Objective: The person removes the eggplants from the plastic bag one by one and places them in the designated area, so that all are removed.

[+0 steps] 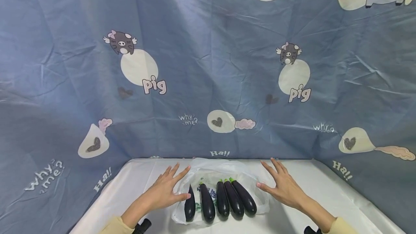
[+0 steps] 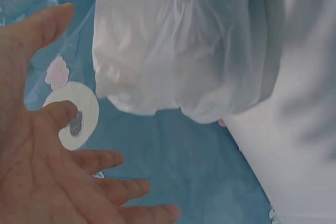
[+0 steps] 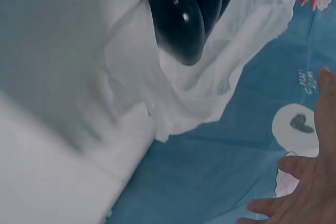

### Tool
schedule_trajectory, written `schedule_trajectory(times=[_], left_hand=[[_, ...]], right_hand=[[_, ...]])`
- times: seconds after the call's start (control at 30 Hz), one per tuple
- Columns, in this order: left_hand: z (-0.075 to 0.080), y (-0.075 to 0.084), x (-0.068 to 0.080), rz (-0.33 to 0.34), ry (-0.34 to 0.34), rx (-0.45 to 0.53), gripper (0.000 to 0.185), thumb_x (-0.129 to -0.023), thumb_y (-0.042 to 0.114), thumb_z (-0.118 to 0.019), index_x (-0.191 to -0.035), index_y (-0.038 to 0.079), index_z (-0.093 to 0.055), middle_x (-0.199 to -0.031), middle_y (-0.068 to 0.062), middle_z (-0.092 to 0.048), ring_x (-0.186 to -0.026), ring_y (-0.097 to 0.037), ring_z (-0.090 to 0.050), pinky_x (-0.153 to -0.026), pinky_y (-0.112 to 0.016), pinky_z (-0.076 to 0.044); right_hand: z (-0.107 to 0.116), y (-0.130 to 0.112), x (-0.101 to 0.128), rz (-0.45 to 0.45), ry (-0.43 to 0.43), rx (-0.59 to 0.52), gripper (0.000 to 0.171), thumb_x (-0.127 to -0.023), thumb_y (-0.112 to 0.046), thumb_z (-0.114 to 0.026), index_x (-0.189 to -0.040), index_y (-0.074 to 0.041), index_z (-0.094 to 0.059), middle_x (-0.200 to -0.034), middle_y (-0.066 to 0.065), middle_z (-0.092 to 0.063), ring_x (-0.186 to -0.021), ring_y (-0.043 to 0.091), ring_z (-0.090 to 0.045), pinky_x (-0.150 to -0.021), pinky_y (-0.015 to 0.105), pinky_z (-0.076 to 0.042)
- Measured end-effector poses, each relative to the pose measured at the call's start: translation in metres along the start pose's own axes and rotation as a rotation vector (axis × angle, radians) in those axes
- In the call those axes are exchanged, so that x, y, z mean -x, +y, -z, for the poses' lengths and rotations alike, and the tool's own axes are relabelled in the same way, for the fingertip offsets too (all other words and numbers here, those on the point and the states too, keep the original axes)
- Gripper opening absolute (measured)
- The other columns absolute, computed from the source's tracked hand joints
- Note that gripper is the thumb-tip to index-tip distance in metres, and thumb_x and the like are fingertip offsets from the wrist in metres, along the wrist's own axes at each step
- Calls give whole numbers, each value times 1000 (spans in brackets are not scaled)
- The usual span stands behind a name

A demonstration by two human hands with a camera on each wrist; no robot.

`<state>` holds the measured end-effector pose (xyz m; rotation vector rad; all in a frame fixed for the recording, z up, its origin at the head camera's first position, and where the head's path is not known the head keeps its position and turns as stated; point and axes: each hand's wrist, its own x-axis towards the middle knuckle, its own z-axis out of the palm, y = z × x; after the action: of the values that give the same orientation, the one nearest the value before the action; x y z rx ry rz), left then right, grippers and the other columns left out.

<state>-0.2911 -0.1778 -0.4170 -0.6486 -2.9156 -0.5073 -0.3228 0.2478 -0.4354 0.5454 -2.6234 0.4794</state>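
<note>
Several dark purple eggplants [image 1: 207,201] lie side by side on a white plastic bag [image 1: 182,212], their green stem ends pointing away from me. My left hand [image 1: 165,190] hovers at the left of the bag with fingers spread, its thumb over the leftmost eggplant [image 1: 190,207] in the head view. On the other side, my right hand [image 1: 282,187] is also spread, near the rightmost eggplant [image 1: 245,198]. Neither hand holds anything. The left wrist view shows the bag [image 2: 178,45] beyond the open palm; in the right wrist view eggplants [image 3: 178,24] rest on the bag's edge.
Everything lies on a white-covered table [image 1: 312,180]. A blue cloth [image 1: 211,82] printed with pigs and lettering hangs behind it and along both sides. Dark wrist-mounted devices show below each hand.
</note>
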Motion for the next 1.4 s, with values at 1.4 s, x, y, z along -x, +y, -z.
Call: schedule_trajectory(times=[1.4], left_hand=[[-56, 12, 6, 173, -38, 172, 65, -80, 43, -61, -131, 6, -47, -129, -34, -40, -114, -48, -45, -88, -67, -32]], right_hand=[[-40, -36, 58, -87, -205, -310, 64, -81, -47, -60, -133, -13, -44, -90, 2, -51, -68, 3, -48, -54, 19, -39]])
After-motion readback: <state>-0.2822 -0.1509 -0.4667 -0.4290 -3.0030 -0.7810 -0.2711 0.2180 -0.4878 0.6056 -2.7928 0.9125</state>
